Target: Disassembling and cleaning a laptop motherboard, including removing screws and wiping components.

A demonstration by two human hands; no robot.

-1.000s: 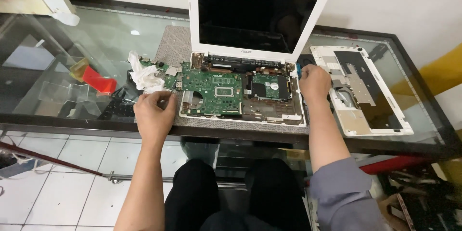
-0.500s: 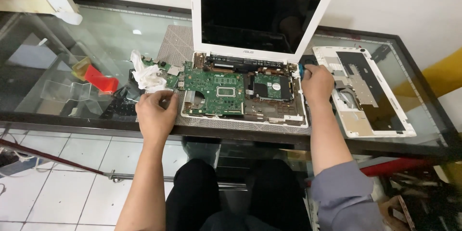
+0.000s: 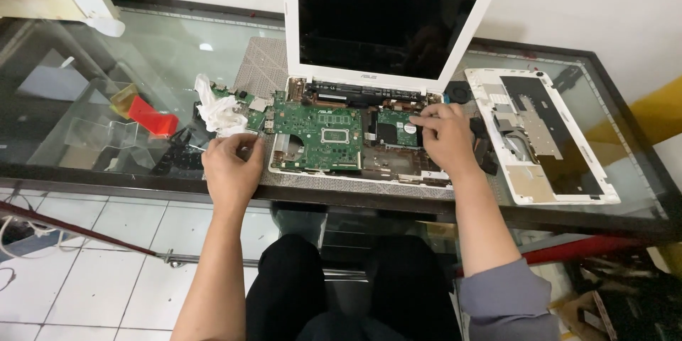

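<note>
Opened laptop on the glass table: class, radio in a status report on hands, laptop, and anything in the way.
Left hand resting at laptop base's left edge, beside crumpled cloth. Right hand fingertips on the small green board. Motherboard exposed, screen dark. Removed cover lying right, clear of both.

This looks like a small electronics repair shop. An opened white laptop (image 3: 355,99) lies with its green circuit board (image 3: 317,135) bare on a glass-topped counter (image 3: 142,64), its removed keyboard cover (image 3: 547,138) set beside it. Stock shows through the glass, above a white tiled floor (image 3: 85,256).
</note>
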